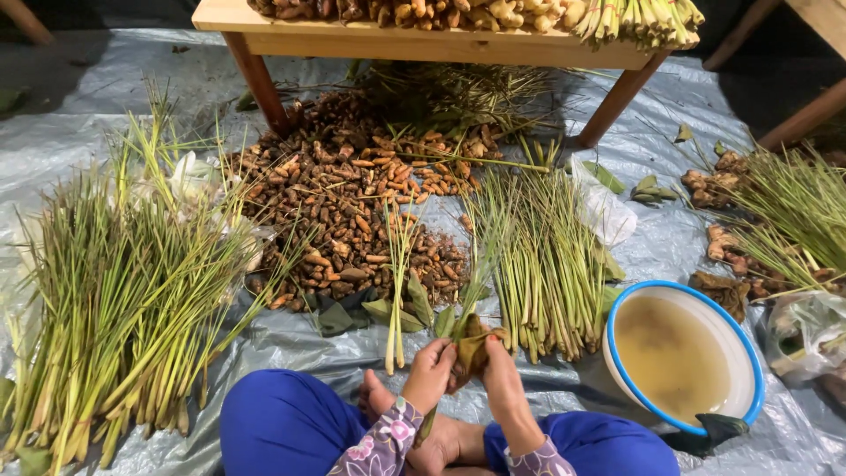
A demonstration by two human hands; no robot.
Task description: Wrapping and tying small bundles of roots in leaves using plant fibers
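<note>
Lemongrass stalk and leaf bundle (474, 339) sat pinched between both hands, just above the person's crossed bare feet. The left hand (429, 375) had its fingers (438, 353) curled around the lower part of the bundle, and the right hand (500, 370) had its fingers clenched on the folded green-brown leaves from the other side, so both were grasping the same small bunch.

Right of the fingers, near the blue-clad knee, stood a white enamel basin (749, 353) with a blue rim, holding cloudy yellowish-brown water; a dark leaf (718, 429) lay against its near edge. Beyond the basin a clear plastic bag (806, 335) held something I could not make out.

Straight ahead of the fingers lay a row of trimmed lemongrass stalks (546, 264), and just left of them a loose pair of stalks (397, 300). Further ahead spread a heap of brown-orange turmeric roots (352, 203) on the grey plastic sheet (79, 97). Far left of the fingers was a big pile of untrimmed lemongrass (115, 300). At the far end stood a wooden table (423, 40) carrying more roots and stalks.
</note>
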